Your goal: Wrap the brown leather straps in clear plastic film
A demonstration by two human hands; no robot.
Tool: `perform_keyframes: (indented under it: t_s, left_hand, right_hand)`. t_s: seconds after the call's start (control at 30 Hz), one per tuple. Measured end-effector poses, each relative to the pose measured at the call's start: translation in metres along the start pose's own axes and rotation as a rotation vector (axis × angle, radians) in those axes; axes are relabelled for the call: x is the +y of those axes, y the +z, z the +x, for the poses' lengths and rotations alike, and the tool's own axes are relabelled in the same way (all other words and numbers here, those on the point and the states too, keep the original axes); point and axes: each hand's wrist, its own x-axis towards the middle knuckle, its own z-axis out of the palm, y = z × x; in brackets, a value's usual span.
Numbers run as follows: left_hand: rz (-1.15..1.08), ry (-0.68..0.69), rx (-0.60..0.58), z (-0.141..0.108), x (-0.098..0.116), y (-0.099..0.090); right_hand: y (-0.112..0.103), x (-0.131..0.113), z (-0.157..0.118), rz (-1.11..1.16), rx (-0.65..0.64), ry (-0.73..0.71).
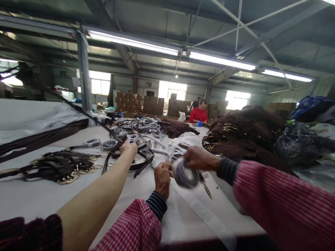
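My right hand [199,159] is closed on a grey coiled strap [184,175], which is blurred by motion. It hangs over the table, close to the fingertips of my left hand [163,178]. The left fingers are bent and pressed together; what they hold, if anything, is hidden. Under both hands a strip of clear plastic film [201,210] runs down over the table's front edge. Thin pieces with brass-coloured tips [207,187] lie just beyond the coil. To the left, a co-worker's hand [128,148] reaches into dark straps [141,161].
Dark straps with metal hooks [64,166] lie on the white table [109,203]. Wrapped coils [109,145] sit behind them. A large pile of brown fabric pieces [241,132] stands at right, near a black plastic bag [296,144]. A person in red [198,114] is across the table.
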Motion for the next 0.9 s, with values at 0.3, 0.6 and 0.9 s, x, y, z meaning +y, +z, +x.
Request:
perform_keyframes:
  t_s: [0.3, 0.6, 0.9]
  left_hand:
    - [0.146, 0.042, 0.138, 0.012, -0.004, -0.009]
    - [0.629, 0.301, -0.029, 0.005, -0.002, -0.006]
    - [1.115, 0.408, -0.107, -0.005, 0.005, -0.009]
  right_hand:
    - [0.012, 0.027, 0.068, 0.237, 0.113, 0.068]
    - [0.099, 0.054, -0.041, -0.101, -0.276, 0.176]
    - [0.096, 0.079, -0.052, -0.184, -0.256, 0.184]
